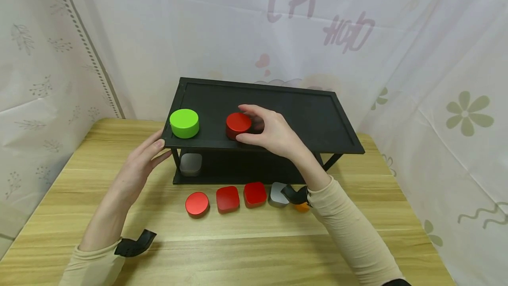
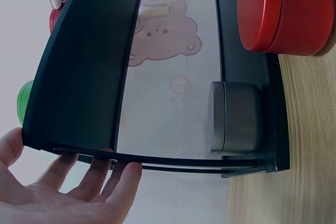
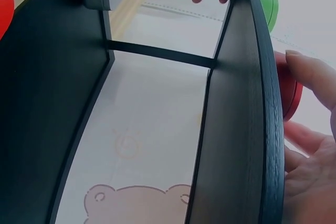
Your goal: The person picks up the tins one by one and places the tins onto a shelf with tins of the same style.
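My right hand grips a red round tin with thumb and fingers, on the top board of a black two-tier rack. In the right wrist view, the thumb and a finger are on the tin's sides. At the rack's left end, my left hand touches the corner with fairly straight fingers. Its thumb meets the top board's edge in the left wrist view, with the fingers along the side frame. A green round tin stands near that corner on the top board.
A silver-grey square tin sits on the lower shelf, left. In front of the rack, on the wooden table, are a red round tin, two red square tins, a silver tin and an orange item, partly hidden.
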A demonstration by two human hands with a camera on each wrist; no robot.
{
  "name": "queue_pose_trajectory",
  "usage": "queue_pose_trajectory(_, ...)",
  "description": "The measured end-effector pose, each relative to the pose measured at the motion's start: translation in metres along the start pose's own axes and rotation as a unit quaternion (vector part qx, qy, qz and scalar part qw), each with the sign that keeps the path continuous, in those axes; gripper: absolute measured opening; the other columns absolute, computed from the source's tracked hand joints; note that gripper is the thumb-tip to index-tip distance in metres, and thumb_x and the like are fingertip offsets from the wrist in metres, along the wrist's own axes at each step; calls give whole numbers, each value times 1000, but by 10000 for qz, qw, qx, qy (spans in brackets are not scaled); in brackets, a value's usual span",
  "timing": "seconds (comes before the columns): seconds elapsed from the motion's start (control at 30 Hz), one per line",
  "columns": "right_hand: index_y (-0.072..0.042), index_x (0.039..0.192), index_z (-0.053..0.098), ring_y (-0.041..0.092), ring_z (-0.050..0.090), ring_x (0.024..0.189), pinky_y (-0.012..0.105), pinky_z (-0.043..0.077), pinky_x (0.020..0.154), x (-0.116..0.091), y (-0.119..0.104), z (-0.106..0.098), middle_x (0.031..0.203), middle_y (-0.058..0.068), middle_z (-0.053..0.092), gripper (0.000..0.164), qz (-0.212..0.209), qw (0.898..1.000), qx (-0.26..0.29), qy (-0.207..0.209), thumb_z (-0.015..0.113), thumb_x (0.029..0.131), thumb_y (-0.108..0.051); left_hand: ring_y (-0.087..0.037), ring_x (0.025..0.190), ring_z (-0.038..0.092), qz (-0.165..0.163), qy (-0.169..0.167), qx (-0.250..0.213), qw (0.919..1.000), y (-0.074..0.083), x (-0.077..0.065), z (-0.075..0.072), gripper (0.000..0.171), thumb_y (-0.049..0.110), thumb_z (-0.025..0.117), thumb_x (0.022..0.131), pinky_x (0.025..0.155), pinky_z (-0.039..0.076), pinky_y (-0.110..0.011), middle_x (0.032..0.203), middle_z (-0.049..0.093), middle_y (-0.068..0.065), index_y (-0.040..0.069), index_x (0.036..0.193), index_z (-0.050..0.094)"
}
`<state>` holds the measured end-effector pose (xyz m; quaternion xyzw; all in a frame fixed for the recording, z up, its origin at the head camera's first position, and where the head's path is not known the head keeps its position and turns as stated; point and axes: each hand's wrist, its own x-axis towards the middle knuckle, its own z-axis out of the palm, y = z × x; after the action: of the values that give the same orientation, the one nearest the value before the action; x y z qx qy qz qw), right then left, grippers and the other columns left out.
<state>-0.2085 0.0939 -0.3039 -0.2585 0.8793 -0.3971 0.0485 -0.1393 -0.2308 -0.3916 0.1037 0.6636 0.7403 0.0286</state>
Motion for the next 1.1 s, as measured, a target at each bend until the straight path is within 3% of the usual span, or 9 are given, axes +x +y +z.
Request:
queue_pose_trajectory(0.33,-17,151,51,21,65,119,40,60,106,-15,5,-5,140,2,63,69,-7,9997,22,226,80,90,-26,7,139,42,-5,14,-17,10000,-2,0,0,54,29,47,111,108,48,-10,163,38,5,12,160,36)
queue_pose_trajectory(0.87,-23,149,54,20,65,120,42,60,105,-56,16,-17,138,4,65,65,-267,9967,110,756,81,90,-23,7,138,43,-56,29,10,10000,-1,0,-1,54,30,47,110,108,48,-10,163,38,5,13,161,36)
queue_pose_trajectory(1.1,-21,147,56,17,64,123,36,60,106,-81,16,-20,137,3,66,63,-419,9926,-17,1136,82,89,-18,7,138,43,-45,28,-7,10000,-1,1,-1,54,30,47,110,107,49,-10,163,38,5,12,161,36)
